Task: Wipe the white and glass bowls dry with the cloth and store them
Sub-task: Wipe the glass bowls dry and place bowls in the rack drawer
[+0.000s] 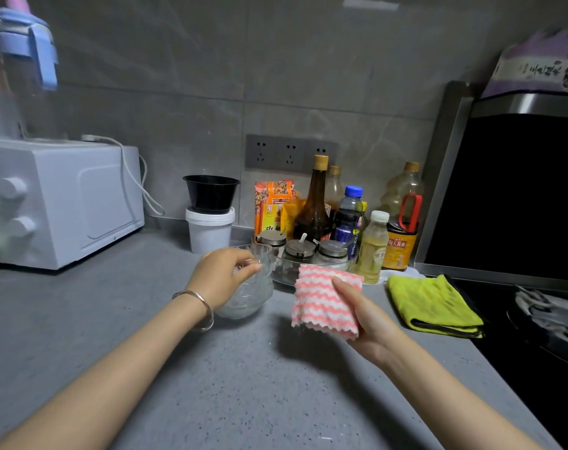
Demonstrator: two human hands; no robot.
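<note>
the glass bowl (248, 287) sits on the counter (211, 368) just in front of the spice jars (300, 251). left hand (221, 276) pinches its rim to steady it, right hand (362, 315) grips the folded pink cloth (321, 300) beside it, probably about to wipe.
</note>
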